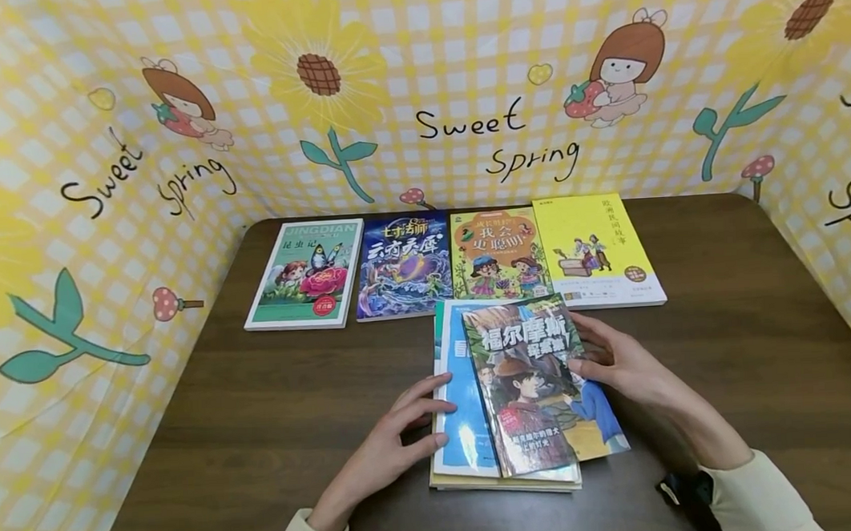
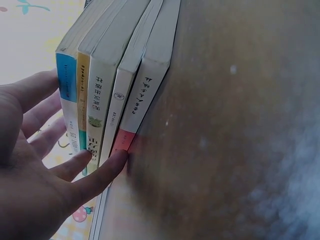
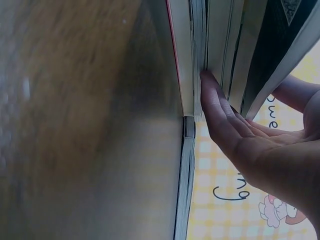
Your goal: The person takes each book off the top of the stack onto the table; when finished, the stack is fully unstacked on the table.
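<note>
In the head view a stack of books [image 1: 463,432] lies near the middle of the table, a blue-covered one high in it. On top, turned at a slant, is a thin dark comic-style book [image 1: 527,404] with a capped figure. My right hand [image 1: 629,367] pinches this book at its right edge, thumb over the cover; in the right wrist view its dark back cover [image 3: 275,45] is raised off the stack. Another book [image 1: 603,420] sticks out beneath it. My left hand [image 1: 398,435] rests its extended fingers against the spines [image 2: 102,100] on the stack's left side.
Along the table's back edge lie a green book [image 1: 303,280], a purple-blue book [image 1: 404,267], an orange book [image 1: 497,254] and a yellow-and-white book [image 1: 598,248]. The stack's far end is close to this row. A yellow checked cloth [image 1: 400,58] surrounds the dark wooden table [image 1: 260,418].
</note>
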`<state>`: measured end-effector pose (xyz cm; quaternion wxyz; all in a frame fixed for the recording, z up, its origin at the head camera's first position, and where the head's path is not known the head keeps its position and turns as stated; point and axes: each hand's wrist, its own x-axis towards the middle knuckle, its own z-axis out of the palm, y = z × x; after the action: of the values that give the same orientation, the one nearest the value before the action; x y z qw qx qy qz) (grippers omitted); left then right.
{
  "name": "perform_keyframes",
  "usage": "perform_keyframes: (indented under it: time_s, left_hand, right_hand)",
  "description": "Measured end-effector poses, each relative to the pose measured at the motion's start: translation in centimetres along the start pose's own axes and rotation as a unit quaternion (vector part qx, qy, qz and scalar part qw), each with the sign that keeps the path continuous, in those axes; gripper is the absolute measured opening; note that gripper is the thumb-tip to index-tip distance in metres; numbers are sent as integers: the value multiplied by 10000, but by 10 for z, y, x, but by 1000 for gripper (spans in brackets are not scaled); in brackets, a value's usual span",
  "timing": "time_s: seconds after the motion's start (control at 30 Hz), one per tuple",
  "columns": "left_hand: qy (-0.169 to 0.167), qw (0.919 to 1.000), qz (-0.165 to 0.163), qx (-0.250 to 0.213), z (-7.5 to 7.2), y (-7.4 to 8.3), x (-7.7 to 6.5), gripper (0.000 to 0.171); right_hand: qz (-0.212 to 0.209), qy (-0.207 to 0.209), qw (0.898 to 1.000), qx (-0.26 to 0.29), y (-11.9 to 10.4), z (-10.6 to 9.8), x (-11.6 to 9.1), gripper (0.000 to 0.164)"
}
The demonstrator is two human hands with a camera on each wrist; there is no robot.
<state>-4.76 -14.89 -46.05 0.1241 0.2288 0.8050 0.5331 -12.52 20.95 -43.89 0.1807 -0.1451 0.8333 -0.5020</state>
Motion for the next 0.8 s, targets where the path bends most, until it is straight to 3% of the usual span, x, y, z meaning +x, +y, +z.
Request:
perform_keyframes:
  time_s: [0.8]
  left_hand:
    - [-6, 10000, 14, -69, 1, -3, -1, 32]
  right_hand:
    - [240, 126, 9996, -111, 1, -1, -5, 77]
